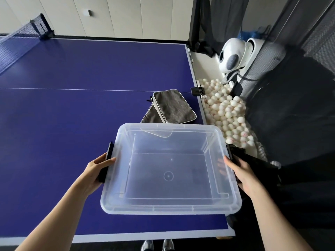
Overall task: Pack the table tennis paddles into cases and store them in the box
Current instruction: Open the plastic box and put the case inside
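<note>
clear plastic box (230,194) held at both ends over the blue table (72,124), lower centre of the frame.

left hand (96,173) grips the box's left side, fingers curled around the black latch (107,163), thumb lying on the rim. right hand (241,171) clamps the right side the same way, fingertips showing through the wall. nothing lies inside the box. two grey zip cases (174,107) lie overlapping on the table just beyond the box's far edge, right of centre. white balls (226,113) fill the tray off the table's right edge, below a white ball machine (233,55) at upper right.
</note>
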Motion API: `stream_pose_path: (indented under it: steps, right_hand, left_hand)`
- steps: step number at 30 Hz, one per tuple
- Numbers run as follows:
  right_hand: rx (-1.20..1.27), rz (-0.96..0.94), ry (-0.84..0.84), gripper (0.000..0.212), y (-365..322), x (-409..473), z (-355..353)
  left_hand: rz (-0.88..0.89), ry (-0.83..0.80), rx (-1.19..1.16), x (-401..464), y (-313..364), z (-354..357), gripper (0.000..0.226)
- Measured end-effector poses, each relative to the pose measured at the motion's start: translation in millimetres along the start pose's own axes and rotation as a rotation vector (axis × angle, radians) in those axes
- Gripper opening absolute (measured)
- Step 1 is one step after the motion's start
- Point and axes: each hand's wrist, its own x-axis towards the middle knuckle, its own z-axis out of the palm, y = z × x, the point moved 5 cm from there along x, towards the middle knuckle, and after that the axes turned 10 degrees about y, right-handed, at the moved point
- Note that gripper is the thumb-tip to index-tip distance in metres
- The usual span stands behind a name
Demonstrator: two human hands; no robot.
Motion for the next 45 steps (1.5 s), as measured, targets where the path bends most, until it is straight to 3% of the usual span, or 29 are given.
stream_pose_path:
  steps: [3,6,8,11,14,17,26,33,38,45]
  right_hand:
    - [-0.048,-0.099,0.006,0.04,-8,-4,-2]
    - [-0.136,-0.192,0.088,0.056,-10,-7,-3]
    - [-0.252,-0.313,0.16,0.059,-14,-13,-3]
    - [-0.438,-0.54,0.235,0.05,-19,-26,-2]
    - [-0.502,-0.669,0.231,0.033,-21,-38,2]
    - [-0.526,-0.66,0.21,0.027,-19,-41,4]
    - [-0.604,-0.574,0.218,0.05,-17,-35,8]
    - [-0.518,-0.553,0.256,0.048,-34,-33,7]
    - [-0.459,-0.542,0.248,0.053,-62,-24,16]
    - [-0.414,-0.537,0.158,0.054,-90,-9,48]
  left_hand:
    - [0.046,0.032,0.083,2,3,-9,0.059]
    - [0.172,0.209,0.25,-4,7,-13,0.073]
    - [0.298,0.32,0.345,-14,12,-10,0.071]
    - [0.48,0.459,0.518,-28,17,-4,0.063]
    - [0.521,0.459,0.663,-33,15,7,0.059]
    - [0.481,0.423,0.687,-33,7,14,0.053]
    - [0.48,0.356,0.645,-37,9,25,0.046]
    - [0.532,0.327,0.569,-48,34,27,0.055]
    - [0.475,0.228,0.331,-50,52,30,0.057]
    - [0.533,0.282,0.258,-55,68,10,0.039]
